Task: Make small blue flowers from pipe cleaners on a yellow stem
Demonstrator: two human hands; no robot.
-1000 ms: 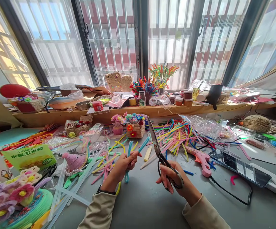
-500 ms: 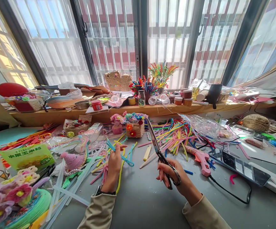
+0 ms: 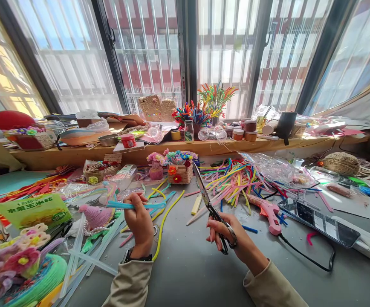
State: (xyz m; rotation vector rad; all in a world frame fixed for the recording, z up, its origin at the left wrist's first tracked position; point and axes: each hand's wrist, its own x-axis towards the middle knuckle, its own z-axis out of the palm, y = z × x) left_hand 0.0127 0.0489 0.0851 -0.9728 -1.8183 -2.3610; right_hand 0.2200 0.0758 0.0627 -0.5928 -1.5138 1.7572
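Light blue pipe cleaners run sideways through the closed fingers of my left hand, sticking out on both sides. My right hand is wrapped round the handles of metal scissors, whose blades look closed and point up and away. Between the hands, beyond them, stands a small woven basket of fuzzy flowers. A yellow pipe cleaner curves over the grey table just right of my left hand.
A pink glue gun and a phone lie to the right. Pipe cleaners are heaped beyond my right hand. Clear sticks, a crocheted hat and a green packet sit left. Jars line the sill.
My left hand has moved left and turned, so the blue pipe cleaners now lie more level. The right hand and scissors have barely shifted.
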